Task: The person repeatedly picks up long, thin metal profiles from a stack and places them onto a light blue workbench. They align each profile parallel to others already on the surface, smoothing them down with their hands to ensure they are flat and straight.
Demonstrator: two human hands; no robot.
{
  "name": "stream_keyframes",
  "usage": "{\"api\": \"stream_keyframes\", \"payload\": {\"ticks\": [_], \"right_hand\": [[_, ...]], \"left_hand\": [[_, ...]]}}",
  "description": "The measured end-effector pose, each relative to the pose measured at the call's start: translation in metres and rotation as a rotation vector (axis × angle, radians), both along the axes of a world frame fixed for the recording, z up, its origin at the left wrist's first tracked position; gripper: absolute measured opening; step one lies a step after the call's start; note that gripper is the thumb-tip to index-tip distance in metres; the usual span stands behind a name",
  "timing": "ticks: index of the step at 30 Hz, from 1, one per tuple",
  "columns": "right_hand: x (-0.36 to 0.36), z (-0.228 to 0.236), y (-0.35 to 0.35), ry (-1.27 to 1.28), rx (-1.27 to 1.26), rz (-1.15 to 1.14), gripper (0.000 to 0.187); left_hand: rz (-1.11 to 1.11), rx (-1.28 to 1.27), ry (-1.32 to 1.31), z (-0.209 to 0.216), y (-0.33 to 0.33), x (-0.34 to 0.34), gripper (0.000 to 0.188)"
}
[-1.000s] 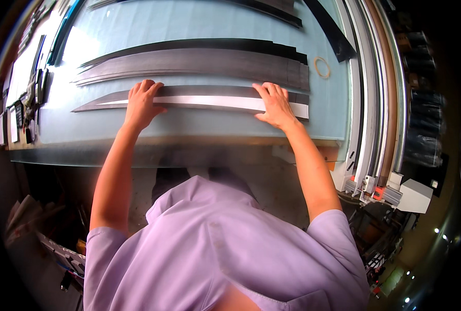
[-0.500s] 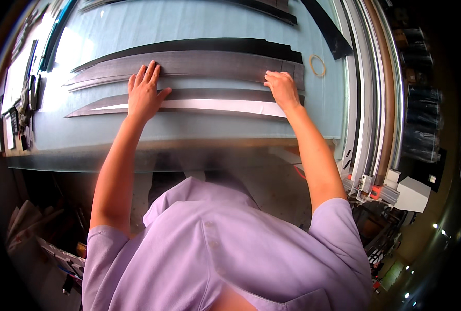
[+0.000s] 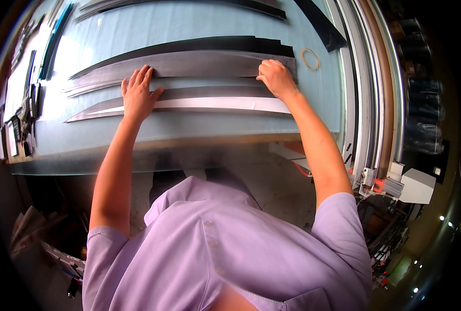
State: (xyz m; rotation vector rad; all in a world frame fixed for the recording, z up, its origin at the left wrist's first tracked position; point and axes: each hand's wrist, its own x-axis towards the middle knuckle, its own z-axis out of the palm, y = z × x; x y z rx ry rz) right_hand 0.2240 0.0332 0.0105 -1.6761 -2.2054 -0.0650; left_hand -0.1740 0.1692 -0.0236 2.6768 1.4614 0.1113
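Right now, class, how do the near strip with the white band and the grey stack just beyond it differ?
The near strip has a white band along its length; the grey stack shows none.
A black strip borders the grey stack's far side; pale table shows beyond the near strip.
The left hand has its fingertips on the grey stack but its palm over the near strip.
Both are long and taper leftward.

No lettering, number or sign can be read, whether on the grey strips at upper centre or the white casing at right.
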Motion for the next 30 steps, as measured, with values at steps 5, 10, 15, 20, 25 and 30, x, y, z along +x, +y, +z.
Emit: {"api": "stream_keyframes", "payload": {"ticks": [5,10,15,20,25,30], "right_hand": [[-0.024,0.054,-0.013,0.078,0.305,-0.056,0.022],[-0.054,0.058,-0.092,0.201,0.195,0.002,0.015],[-0.042,0.031,-0.073,0.435,0.076,-0.237,0.006],[0.013,-0.004,0.044,0.275,0.117,-0.304,0.005],[0.031,-0.030,0.093,0.100,-0.112,-0.222,0.027],[0.036,-0.028,0.097,0.029,-0.284,-0.169,0.033]], "left_hand": [[-0.183,0.272,-0.266,0.034,0.004,0.015,0.052],[-0.389,0.278,-0.408,0.051,-0.044,-0.021,0.041],[-0.446,0.116,-0.216,0.032,-0.132,-0.071,0.053],[-0.371,0.079,-0.159,0.008,-0.147,-0.067,0.053],[-0.342,0.025,-0.214,0.001,-0.138,-0.071,0.064],[-0.308,0.002,-0.244,0.002,-0.138,-0.071,0.062]]}}
